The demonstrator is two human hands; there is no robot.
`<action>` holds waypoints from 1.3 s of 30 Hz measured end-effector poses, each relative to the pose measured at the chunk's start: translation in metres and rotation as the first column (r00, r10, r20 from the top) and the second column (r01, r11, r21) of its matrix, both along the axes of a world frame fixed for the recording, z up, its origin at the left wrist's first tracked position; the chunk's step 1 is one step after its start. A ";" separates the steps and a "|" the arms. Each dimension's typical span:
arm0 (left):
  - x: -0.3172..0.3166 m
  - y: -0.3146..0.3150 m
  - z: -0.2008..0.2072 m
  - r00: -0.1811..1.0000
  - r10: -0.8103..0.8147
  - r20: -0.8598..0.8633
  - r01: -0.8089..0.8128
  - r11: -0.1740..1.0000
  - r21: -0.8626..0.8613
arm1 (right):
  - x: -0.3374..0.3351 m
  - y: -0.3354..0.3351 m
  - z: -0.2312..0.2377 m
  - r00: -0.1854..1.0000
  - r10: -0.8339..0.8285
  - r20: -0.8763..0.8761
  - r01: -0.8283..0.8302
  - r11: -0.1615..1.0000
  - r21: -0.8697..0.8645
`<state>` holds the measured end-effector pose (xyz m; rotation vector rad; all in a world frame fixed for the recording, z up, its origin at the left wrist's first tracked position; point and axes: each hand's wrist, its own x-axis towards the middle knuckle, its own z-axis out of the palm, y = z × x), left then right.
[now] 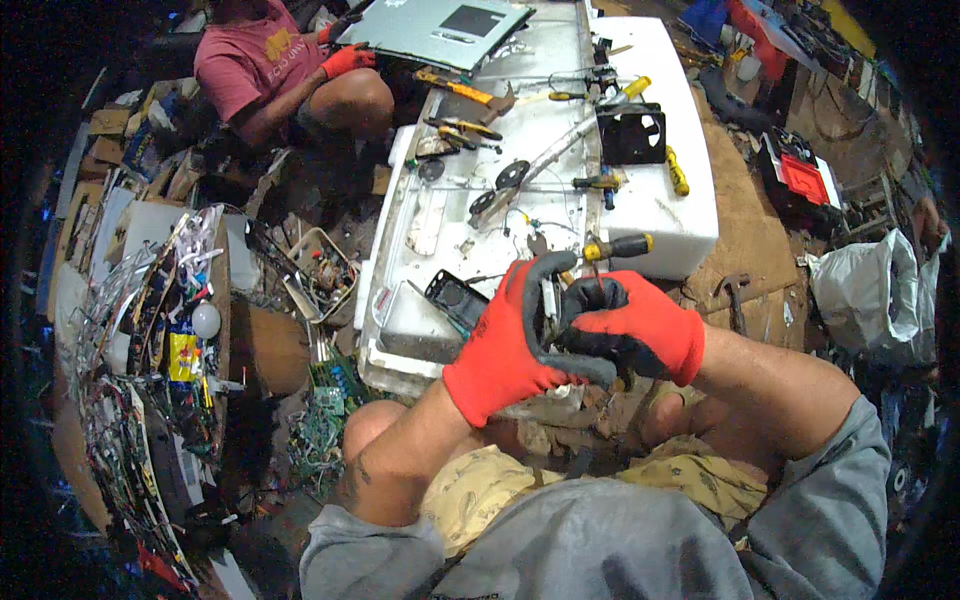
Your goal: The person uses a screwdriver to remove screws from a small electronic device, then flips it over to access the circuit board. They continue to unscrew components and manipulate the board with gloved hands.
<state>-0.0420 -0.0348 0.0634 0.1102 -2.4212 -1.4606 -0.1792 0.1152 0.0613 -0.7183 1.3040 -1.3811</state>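
Observation:
My left hand, in a red glove with black palm and fingers, curls round a small silvery part in front of my lap. The fingers hide most of the part, so its kind is unclear. My right hand, gloved alike, is closed against the same part from the other side. Just beyond the right fingers shows a screwdriver with a black and yellow handle; whether it touches the hand I cannot tell. To the left of my left hand, a black plastic casing lies on the white worktop.
Farther up the worktop are pliers, a hammer, a black square frame and yellow-handled screwdrivers. Another person with red gloves holds a flat grey panel at the far left. Scrap boards and cables are heaped at left.

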 end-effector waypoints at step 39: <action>-0.002 -0.015 -0.026 0.973 -0.028 0.229 -0.165 0.608 0.777 | 0.021 -0.011 0.003 0.647 -0.269 -0.713 0.203 0.963 -0.179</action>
